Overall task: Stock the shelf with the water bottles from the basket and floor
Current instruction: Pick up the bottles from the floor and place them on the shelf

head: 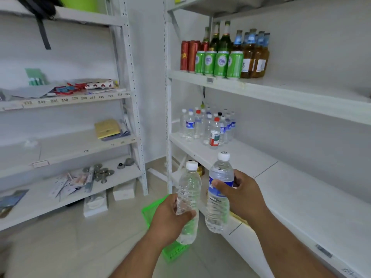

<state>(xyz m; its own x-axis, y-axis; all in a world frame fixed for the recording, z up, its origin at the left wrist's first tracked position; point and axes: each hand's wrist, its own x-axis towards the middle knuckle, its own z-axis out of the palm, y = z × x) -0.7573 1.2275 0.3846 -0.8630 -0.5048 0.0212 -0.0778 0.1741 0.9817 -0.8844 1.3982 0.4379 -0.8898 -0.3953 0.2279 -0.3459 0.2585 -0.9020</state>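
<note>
My left hand grips a clear, unlabelled water bottle with a white cap, held upright. My right hand holds a second water bottle with a blue label and white cap, also upright. Both bottles hang in front of the white shelf on the right, just off its front edge. A green plastic basket sits on the floor below my hands, mostly hidden by my left arm. Several water bottles stand grouped at the shelf's far left end.
The shelf above carries green cans, red cans and glass bottles. A second rack on the left holds papers, packets and small metal parts. White boxes lie on the tiled floor under it. An upright post stands between the racks.
</note>
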